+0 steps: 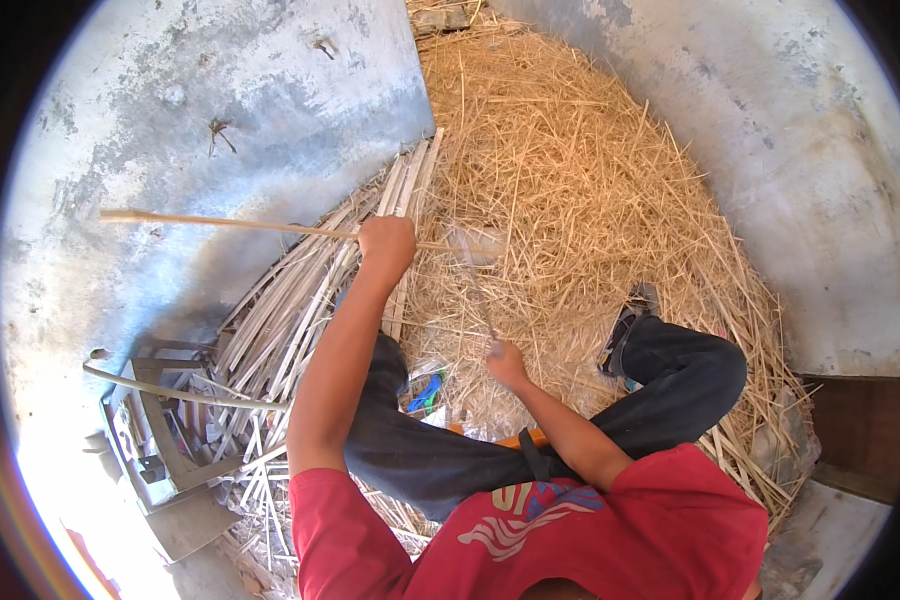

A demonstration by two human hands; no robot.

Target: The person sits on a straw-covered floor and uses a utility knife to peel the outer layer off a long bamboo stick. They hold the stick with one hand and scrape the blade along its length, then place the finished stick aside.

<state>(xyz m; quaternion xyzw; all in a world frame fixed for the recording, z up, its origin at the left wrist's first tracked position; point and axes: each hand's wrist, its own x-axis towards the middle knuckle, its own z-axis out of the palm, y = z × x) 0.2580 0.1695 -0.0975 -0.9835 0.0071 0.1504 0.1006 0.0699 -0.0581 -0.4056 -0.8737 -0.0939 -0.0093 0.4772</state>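
Note:
My left hand [387,243] is closed round a long, thin bamboo strip [240,225] that runs out far to the left. The strip's other end reaches a little past my fist on the right. My right hand [507,364] is lower, between my knees, with its fingers wrapped round the handle of a knife. The narrow dark knife blade [477,292] points up and away, its tip close to the short end of the strip. Motion blurs the blade, so I cannot tell whether it touches the strip.
Cut strips [310,280] lie bundled beside my left arm. A deep heap of straw-like shavings [570,180] covers the floor ahead. Weathered walls rise on the left [220,100] and right [800,150]. A wooden frame [165,420] stands at left. A small blue object [426,393] lies between my legs.

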